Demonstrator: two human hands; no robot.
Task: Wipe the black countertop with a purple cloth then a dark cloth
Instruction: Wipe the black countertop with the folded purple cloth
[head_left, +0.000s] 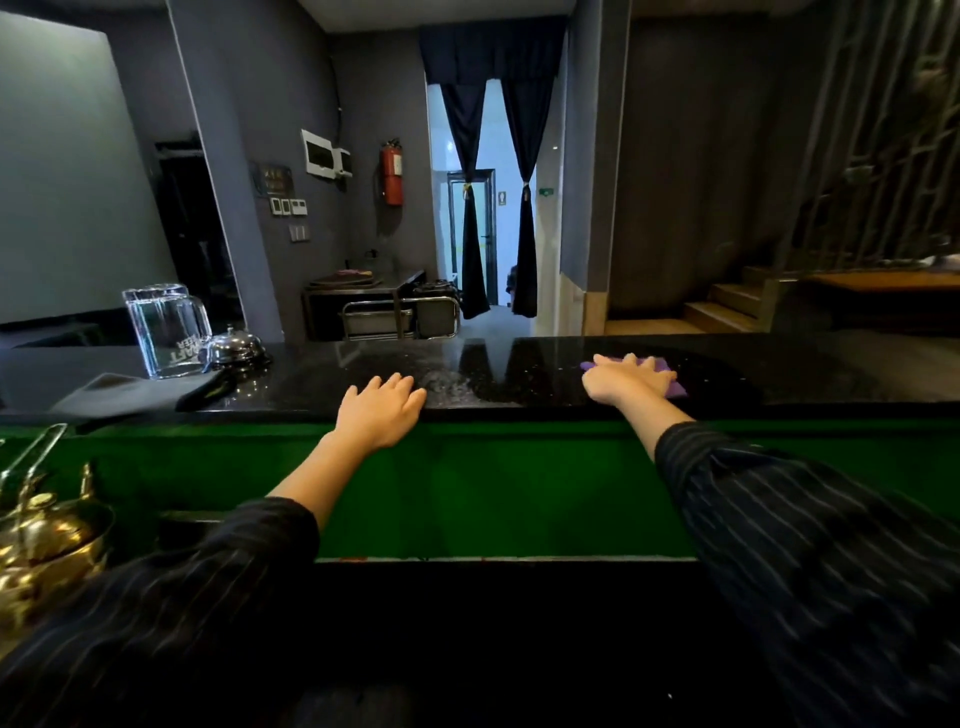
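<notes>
The black countertop (519, 374) runs across the view, glossy with a wet, speckled patch near its middle. My right hand (626, 380) lies flat on the purple cloth (670, 382), pressing it on the counter's right part; most of the cloth is hidden under the palm and fingers. My left hand (382, 413) rests palm down on the counter's near edge, fingers apart, holding nothing. The dark cloth (140, 395) lies folded on the counter at the left, apart from both hands.
An upturned clear glass mug (166, 330) and a silver service bell (235, 349) stand behind the dark cloth. A brass kettle (47, 540) sits at lower left below the counter. A green panel (493, 483) faces me under the counter edge.
</notes>
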